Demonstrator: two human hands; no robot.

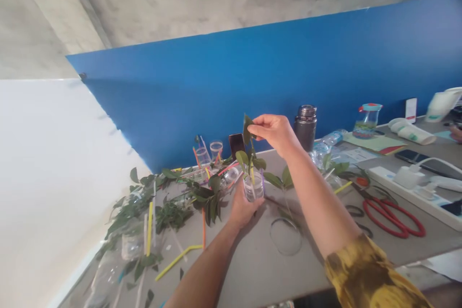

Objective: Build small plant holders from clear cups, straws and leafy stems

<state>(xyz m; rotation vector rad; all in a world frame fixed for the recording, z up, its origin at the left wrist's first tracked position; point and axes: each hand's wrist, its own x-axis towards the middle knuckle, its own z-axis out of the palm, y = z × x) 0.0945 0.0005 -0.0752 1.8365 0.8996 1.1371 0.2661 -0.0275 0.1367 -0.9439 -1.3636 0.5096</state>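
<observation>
My left hand (243, 208) is wrapped round a small clear plastic cup (254, 189) that stands on the grey table. Leafy green stems and a few drinking straws rise out of the cup. Above it, my right hand (272, 131) pinches a dark green leaf (247, 130) at the top of the sprig between thumb and fingers. A leafy cutting (285, 179) lies just right of the cup, and a loop of thin clear wire or tubing (286, 237) lies nearer to me.
Heaped leaves (173, 214), straws and plastic cups cover the left side. A dark thermos (306, 127) stands behind my right arm. Red-handled scissors (393, 216), a white power strip (415, 197) and a glass jug (366, 122) are to the right. A blue partition (231, 82) borders the back.
</observation>
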